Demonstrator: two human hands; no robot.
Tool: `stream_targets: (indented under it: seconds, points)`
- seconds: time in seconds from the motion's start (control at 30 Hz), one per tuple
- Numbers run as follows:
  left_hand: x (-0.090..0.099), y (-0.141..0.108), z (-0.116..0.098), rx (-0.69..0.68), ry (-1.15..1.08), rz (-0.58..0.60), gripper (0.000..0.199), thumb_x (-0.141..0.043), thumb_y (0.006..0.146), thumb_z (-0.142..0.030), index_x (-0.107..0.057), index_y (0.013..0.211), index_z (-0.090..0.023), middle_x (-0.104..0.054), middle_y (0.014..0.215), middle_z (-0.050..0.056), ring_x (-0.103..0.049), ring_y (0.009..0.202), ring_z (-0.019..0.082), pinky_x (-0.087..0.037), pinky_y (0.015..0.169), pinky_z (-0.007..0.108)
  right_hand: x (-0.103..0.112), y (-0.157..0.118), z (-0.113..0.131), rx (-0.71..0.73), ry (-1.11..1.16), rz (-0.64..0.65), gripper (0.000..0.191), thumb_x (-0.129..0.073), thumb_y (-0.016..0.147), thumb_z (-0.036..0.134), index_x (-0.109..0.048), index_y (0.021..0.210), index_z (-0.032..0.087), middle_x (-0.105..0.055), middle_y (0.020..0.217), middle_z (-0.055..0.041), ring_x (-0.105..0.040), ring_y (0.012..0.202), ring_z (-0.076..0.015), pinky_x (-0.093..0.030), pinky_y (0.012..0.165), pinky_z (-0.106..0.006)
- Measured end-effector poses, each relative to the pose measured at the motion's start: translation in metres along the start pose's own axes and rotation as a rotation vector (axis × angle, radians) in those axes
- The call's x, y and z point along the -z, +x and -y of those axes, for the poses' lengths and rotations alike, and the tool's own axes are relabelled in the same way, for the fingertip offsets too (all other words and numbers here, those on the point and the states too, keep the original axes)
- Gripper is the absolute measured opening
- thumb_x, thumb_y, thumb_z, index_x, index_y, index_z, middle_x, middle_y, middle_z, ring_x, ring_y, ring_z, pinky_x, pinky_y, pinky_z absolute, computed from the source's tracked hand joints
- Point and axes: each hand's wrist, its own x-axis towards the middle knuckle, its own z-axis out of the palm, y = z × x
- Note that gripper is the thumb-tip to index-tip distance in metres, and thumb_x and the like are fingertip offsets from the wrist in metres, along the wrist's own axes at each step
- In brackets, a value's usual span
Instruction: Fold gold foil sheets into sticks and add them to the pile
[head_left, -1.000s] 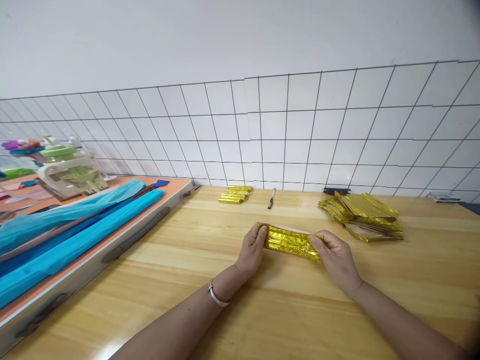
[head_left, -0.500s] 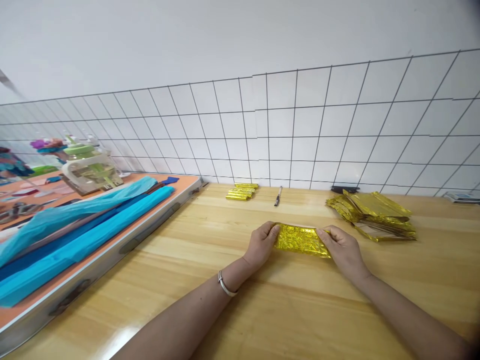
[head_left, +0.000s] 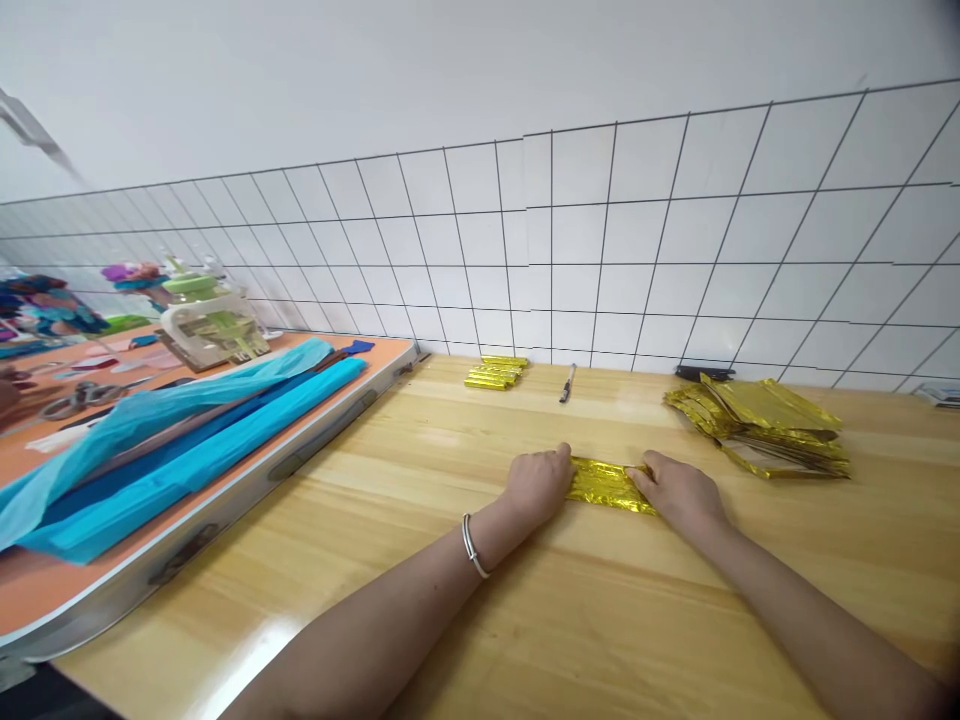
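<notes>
A crinkled gold foil sheet [head_left: 609, 486] lies flat and low over the wooden table [head_left: 480, 620], stretched between my two hands. Its left end is gripped by my left hand [head_left: 538, 484], whose fingers are curled; a silver bangle circles that wrist. At the right end, my right hand [head_left: 679, 492] pinches the foil between thumb and fingers. Behind the sheet, several narrow gold foil strips [head_left: 496, 373] lie in a small group, with a pen [head_left: 568, 384] to their right. A stack of gold foil pieces [head_left: 772, 425] sits beyond my right hand.
To the left, an orange-topped board [head_left: 30, 590] carries blue crepe paper [head_left: 217, 440], scissors [head_left: 75, 400] and a pitcher with a green lid [head_left: 210, 320]. A black object [head_left: 703, 373] rests against the white gridded wall [head_left: 585, 240] at the back.
The foil sheet has gone down toward the tabletop and lies flatter. My left hand has turned over, knuckles up, and my right hand has tilted downward. The view has shifted slightly left.
</notes>
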Motion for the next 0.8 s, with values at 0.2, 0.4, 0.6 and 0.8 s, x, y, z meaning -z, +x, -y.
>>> stream_targets:
  seconds: [0.2,0.4,0.6,0.8]
  points:
    - [0.015,-0.002,-0.008,-0.342,0.088,-0.009,0.013,-0.042,0.091,-0.023,-0.050,0.101,-0.022,-0.054,0.104,0.005,-0.048,0.101,0.019,-0.038,0.087,0.032,0.001,0.001,0.002,-0.002,-0.032,0.019,0.037,-0.033,0.085,0.056,-0.054,0.081,0.025,-0.065,0.073,-0.0029,-0.057,0.063,-0.0188,-0.022,0.049,-0.026]
    - [0.012,0.000,0.000,-0.629,0.062,0.016,0.018,-0.040,0.093,-0.024,-0.054,0.105,-0.022,-0.055,0.093,0.004,-0.048,0.090,0.017,-0.041,0.080,0.026,0.004,0.001,0.002,-0.009,-0.047,0.029,0.035,-0.035,0.085,0.054,-0.053,0.083,0.024,-0.065,0.074,-0.0032,-0.058,0.063,-0.0192,-0.023,0.048,-0.027]
    - [0.015,-0.007,-0.001,-0.634,0.170,0.024,0.039,-0.040,0.091,-0.018,-0.039,0.128,-0.031,-0.052,0.093,0.005,-0.048,0.082,0.018,-0.043,0.071,0.027,0.003,0.001,0.002,-0.020,-0.048,0.031,0.033,-0.032,0.087,0.051,-0.053,0.088,0.024,-0.065,0.075,-0.0038,-0.059,0.065,-0.0199,-0.024,0.048,-0.027]
    - [0.020,-0.012,-0.005,-0.632,0.244,0.014,0.046,-0.037,0.092,-0.020,-0.029,0.133,-0.036,-0.050,0.091,0.006,-0.048,0.081,0.019,-0.043,0.064,0.027,0.003,0.001,0.002,-0.011,-0.037,0.037,0.030,-0.032,0.089,0.046,-0.053,0.090,0.024,-0.066,0.079,-0.0032,-0.059,0.065,-0.0185,-0.024,0.048,-0.026]
